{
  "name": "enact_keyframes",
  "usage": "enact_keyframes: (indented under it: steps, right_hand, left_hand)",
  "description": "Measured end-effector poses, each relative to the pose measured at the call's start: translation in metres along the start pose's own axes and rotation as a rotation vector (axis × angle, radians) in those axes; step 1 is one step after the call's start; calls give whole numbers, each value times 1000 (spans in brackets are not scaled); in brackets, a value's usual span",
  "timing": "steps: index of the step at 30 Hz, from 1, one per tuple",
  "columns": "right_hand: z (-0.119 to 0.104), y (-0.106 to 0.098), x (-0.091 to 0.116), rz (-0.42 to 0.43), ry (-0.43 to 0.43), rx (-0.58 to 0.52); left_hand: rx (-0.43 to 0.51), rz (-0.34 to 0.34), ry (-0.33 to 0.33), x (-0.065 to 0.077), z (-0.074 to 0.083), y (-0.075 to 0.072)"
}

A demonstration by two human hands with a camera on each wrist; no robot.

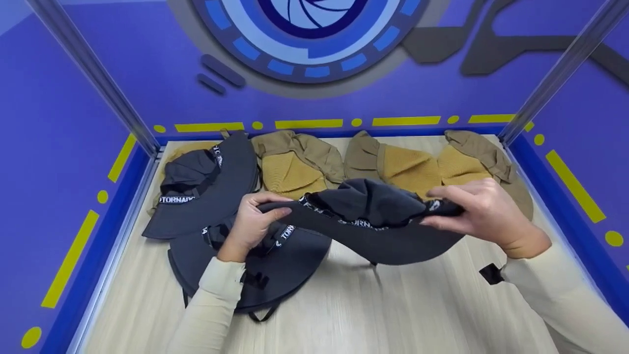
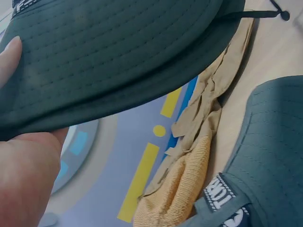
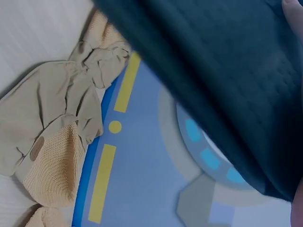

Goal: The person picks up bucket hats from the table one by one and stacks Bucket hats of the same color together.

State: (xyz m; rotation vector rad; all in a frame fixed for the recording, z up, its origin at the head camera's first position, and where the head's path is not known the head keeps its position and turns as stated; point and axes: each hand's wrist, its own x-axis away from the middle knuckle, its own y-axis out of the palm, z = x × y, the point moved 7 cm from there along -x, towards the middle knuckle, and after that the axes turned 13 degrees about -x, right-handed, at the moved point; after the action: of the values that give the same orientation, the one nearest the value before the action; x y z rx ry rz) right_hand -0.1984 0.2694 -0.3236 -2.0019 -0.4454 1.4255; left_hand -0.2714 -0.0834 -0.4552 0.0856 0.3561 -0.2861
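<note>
A dark wide-brimmed sun hat point(image 1: 408, 246) with a lettered band is held up above the table between both hands. My left hand point(image 1: 253, 219) pinches the brim's left end, thumb on the near face and fingers behind. At the other end, my right hand point(image 1: 484, 211) grips the brim beside the band, fingers over the top and thumb below. The left wrist view shows the stitched brim point(image 2: 118, 56) and a cord with a toggle point(image 2: 284, 15). In the right wrist view, the hat's dark fabric point(image 3: 227, 85) fills the upper right.
Two more dark hats, one at the back left point(image 1: 236, 172) and one nearer point(image 1: 295, 265), overlap on the left of the table point(image 1: 373, 314). Tan hats with knitted mustard panels point(image 1: 290, 172) line the back edge. Purple walls point(image 1: 123, 59) enclose three sides.
</note>
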Motion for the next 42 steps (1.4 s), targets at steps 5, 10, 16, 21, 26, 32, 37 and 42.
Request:
enact_keyframes:
  steps: [5,10,16,21,26,32,37,42]
  right_hand:
    - [31,-15,15,118,397,-239]
    - [64,0,52,265,695,-807]
    - [66,43,59,248,636,-1434]
    - [65,61,47,352,686,-1500]
    - [69,65,29,467,695,-1417]
    - [72,70,7,544,726,-1337]
    - [78,87,-7,616,781,-1126]
    - [84,122,-10,626,807,-1015]
  left_hand:
    - [23,48,46,2,9,-11]
    - [92,136,86,8,16,-24]
    - [189,204,94,11,17,-27]
    - [290,313,68,14,12,-35]
    - [332,374,85,13,16,-44]
    - [359,426,149,7,41,-64]
    - [357,504,210,6,58,-88]
    - [290,590,226,13,58,-115]
